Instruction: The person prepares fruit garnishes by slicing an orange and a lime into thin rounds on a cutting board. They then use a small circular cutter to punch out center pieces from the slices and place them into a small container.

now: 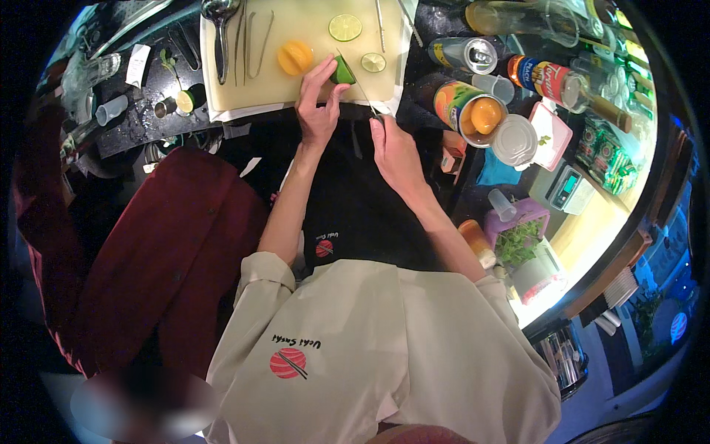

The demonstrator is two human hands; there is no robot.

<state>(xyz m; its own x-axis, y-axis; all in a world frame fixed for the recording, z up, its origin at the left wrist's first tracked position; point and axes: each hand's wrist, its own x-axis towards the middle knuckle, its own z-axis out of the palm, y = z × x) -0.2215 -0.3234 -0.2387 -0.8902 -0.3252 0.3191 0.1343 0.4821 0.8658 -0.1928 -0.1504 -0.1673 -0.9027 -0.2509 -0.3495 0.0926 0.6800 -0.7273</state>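
Observation:
My left hand [316,102] steadies a green lime piece [342,71] on the pale cutting board [258,95], fingertips on its left side. My right hand [396,152] grips a knife [364,93] by its handle; the thin blade slants up and left along the lime's right side. A round lime slice [345,28] lies above, and a smaller lime slice [373,62] to the right of the blade. Left of my fingers sits a peach half [295,57]. Metal tweezers [258,47] and a large metal spoon [221,39] rest along the board's left side.
At right stand an opened can of peaches [455,105] with its lid [514,140] bent back, a drink can [463,54], a Torani syrup bottle [546,82] and a digital scale [567,186]. Beyond my left arm is a person in dark red [166,222]. A cut lime [184,101] lies left.

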